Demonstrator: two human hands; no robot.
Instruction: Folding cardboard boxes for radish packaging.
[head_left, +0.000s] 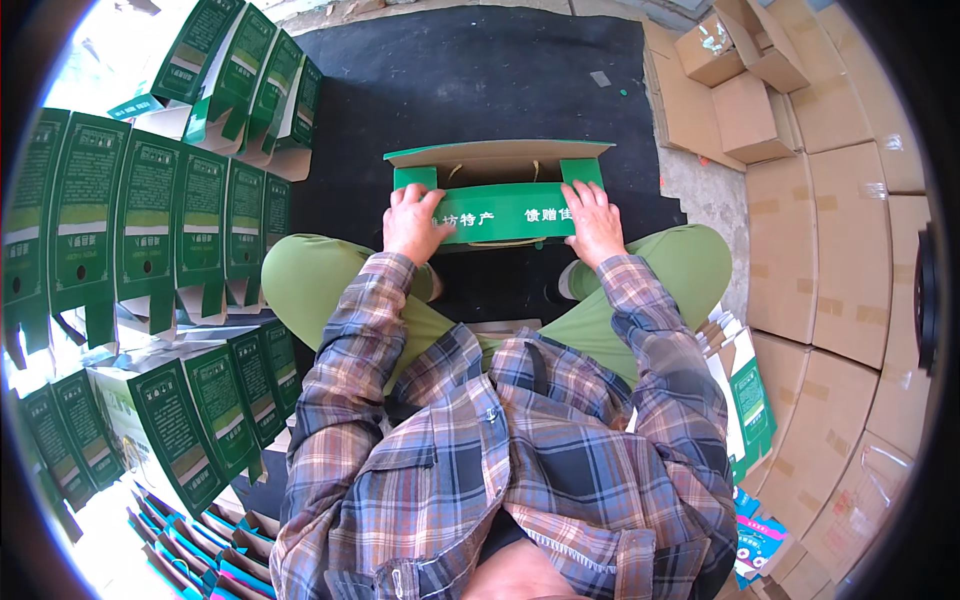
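- Two bare hands press on one green gift box (500, 195) that sits on the black mat (480, 80) just in front of the person's knees
- left hand (415, 222) lies flat on the box's left end, fingers spread over the green flap, palm down, not curled around anything
- right hand (594, 220) lies the same way on the right end, fingers splayed across the printed front panel
- box top is open, its brown inner side and a cord handle showing between two small green tabs
- rows of folded green boxes (150, 220) stand to the person's left, well apart from the hands
- plain brown cartons (820, 250) are stacked along the right side
- flattened green box blanks (745, 395) lean beside the right thigh
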